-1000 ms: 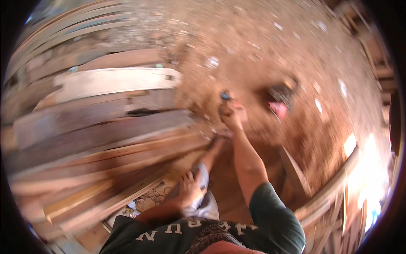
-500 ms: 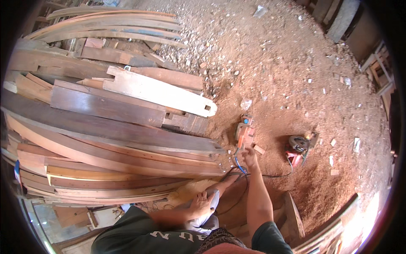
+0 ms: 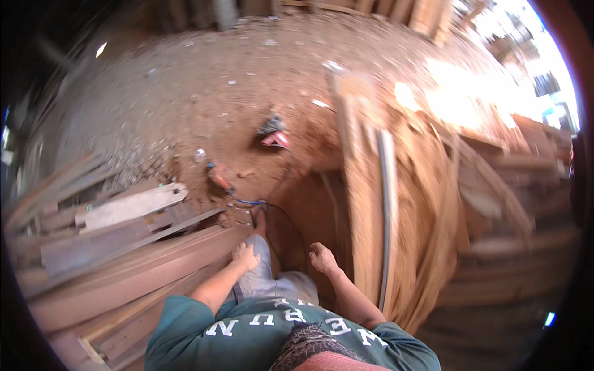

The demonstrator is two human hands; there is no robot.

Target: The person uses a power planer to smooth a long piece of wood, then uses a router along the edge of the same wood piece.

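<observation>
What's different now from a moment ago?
The right hand has come away from the orange tool, back toward the green shirt. The view has swung right, so both tools appear further left. The left hand still rests by the left knee; the orange tool and red tool still lie on the ground.

Green shirt (image 3: 253, 346), grey shorts (image 3: 265, 283)

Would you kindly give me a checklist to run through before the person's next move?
1. Right hand free of tools: ok, none visible in it.
2. Left hand away from tools: ok, it rests against the knee.
3. Orange tool on the ground: ok.
4. Red tool apart from the orange one: ok.
5. Blue cable well clear of the foot: not ok, it runs close by.
6. Both tools switched off: cannot tell.
</observation>
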